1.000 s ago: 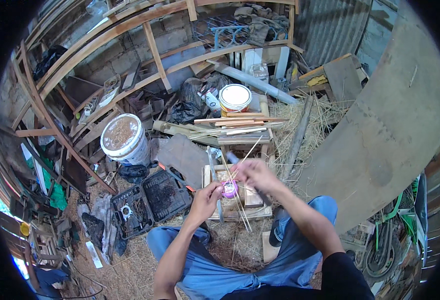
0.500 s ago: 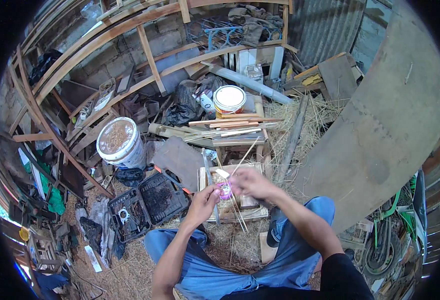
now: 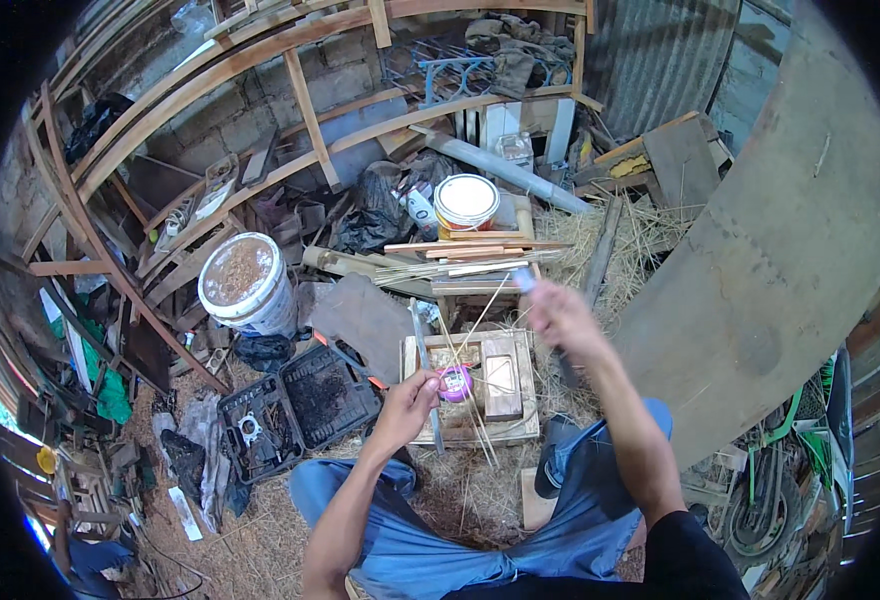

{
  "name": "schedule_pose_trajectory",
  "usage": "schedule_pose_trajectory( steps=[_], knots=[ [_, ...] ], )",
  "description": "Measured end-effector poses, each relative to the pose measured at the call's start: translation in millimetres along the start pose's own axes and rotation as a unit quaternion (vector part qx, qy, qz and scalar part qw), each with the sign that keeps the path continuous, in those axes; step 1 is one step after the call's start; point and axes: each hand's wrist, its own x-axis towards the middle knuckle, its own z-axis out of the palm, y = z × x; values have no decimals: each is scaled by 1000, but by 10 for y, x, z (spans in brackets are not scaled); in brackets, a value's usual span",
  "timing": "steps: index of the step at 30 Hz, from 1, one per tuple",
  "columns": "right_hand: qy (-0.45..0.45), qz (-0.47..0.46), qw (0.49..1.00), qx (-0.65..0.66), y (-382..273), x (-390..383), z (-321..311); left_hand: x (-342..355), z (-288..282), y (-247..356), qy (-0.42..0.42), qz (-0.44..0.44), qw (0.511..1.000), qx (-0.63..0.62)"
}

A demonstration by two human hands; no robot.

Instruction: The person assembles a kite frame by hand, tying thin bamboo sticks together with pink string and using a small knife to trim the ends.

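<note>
Strips (image 3: 479, 425), thin and pale, lie crossed beside a pink round object (image 3: 455, 384) at a wooden frame (image 3: 510, 431) in front of the person. Left hand (image 3: 407, 402) is closed, thumb against forefinger, just beside the pink round object; what it pinches is too small to tell. Right hand (image 3: 563, 322), raised and apart from the strips, is curled round a tool (image 3: 527, 279) with a pale end — blurred, its kind undetermined. Risk, in my judgement: a stroke off line could catch the left fingers, given their nearness to the crossing. Weak pinching could let the strips slide — and a knock could shift the wooden block (image 3: 502, 390).
</note>
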Motion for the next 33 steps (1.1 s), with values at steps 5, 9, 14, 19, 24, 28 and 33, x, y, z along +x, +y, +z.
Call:
schedule_pose_trajectory(
  steps=[5, 9, 14, 19, 24, 28, 33],
  knots=[
    [-228, 65, 972, 5, 461, -100, 611, 5, 62, -64, -11, -1, 1000, 11],
    [-129, 49, 990, -2, 333, 64, 426, 44, 106, -46, -15, 4, 999, -32],
    [18, -40, 999, 27, 268, 221, -24, -4, 65, 50, -19, 36, 998, 44],
    [85, -39, 993, 67, -47, 114, -307, 4, -41, -123, 7, 19, 1000, -1],
    [-192, 64, 979, -8, 426, -98, 592, -12, 15, -63, -14, -23, 999, -21],
    [-29, 37, 999, -18, 367, 102, 391, 2, -1, -127, -49, -23, 998, -44],
    [113, -84, 973, 183, 35, 313, -548, -13, -25, -88, -79, -9, 996, -31]
  ],
)
